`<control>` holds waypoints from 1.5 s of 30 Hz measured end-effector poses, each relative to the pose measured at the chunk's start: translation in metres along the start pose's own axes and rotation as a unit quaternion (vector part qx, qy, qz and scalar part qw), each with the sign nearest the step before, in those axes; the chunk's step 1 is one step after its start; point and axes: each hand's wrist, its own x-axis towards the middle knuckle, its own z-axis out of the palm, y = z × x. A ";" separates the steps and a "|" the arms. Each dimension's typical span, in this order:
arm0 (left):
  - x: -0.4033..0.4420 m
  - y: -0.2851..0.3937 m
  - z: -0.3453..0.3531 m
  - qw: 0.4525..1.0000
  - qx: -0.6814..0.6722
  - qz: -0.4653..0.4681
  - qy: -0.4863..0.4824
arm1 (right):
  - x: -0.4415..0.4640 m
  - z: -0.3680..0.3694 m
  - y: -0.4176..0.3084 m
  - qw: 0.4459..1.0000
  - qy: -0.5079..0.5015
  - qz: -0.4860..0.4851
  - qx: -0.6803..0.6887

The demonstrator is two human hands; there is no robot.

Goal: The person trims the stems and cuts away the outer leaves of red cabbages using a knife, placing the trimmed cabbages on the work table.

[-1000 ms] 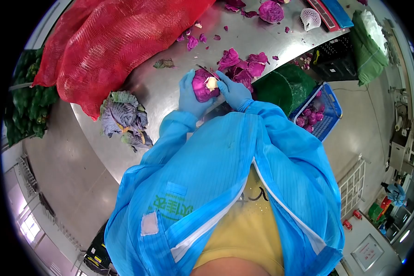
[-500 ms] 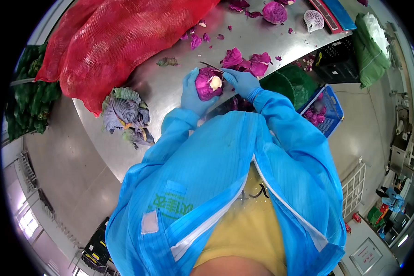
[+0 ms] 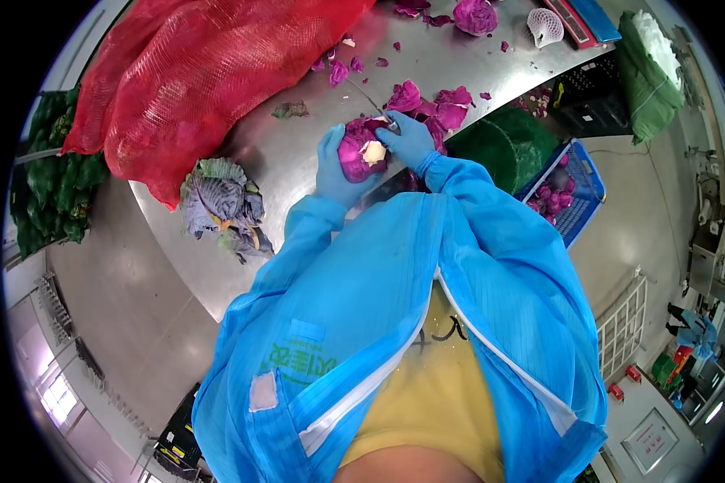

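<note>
My left hand (image 3: 335, 171), in a blue glove, is wrapped round the left side of a purple cabbage (image 3: 354, 153), whose pale cut stem faces me. At its right side my right hand (image 3: 409, 141), gloved too, is closed on a knife (image 3: 368, 98). The thin blade points up and to the left, above the cabbage. Loose purple leaves (image 3: 451, 109) lie just beyond my right hand on the metal table (image 3: 274, 165).
A red mesh sack (image 3: 193, 80) covers the table's left back. Wilted outer leaves (image 3: 221, 201) lie at the left edge. Another cabbage (image 3: 475, 16) sits at the back. Right of the table are a green sack (image 3: 507, 149), a blue basket (image 3: 590, 201) and a black crate (image 3: 592, 101).
The knife has swung to point further up and away from the cabbage. My right hand has shifted slightly left since half a second ago; my left hand still holds the cabbage.
</note>
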 end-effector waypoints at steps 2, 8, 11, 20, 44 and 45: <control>0.001 -0.001 -0.001 1.000 0.001 0.001 -0.001 | 0.017 0.007 0.019 1.000 0.021 -0.002 0.005; 0.001 -0.006 -0.006 0.999 -0.026 -0.002 -0.030 | 0.000 0.015 -0.002 0.990 0.095 -0.055 -0.089; 0.003 0.000 -0.010 0.998 -0.033 -0.023 -0.047 | 0.002 0.020 0.001 0.983 0.151 -0.077 -0.074; 0.010 0.013 -0.011 0.992 -0.019 -0.068 -0.101 | 0.006 -0.007 -0.035 0.969 0.140 -0.183 -0.087; -0.002 0.002 -0.027 0.973 0.119 0.120 -0.159 | 0.059 -0.011 -0.012 0.995 0.033 0.062 0.070; -0.003 0.001 -0.027 0.974 0.126 0.127 -0.141 | 0.052 -0.004 -0.011 0.996 0.045 0.046 0.067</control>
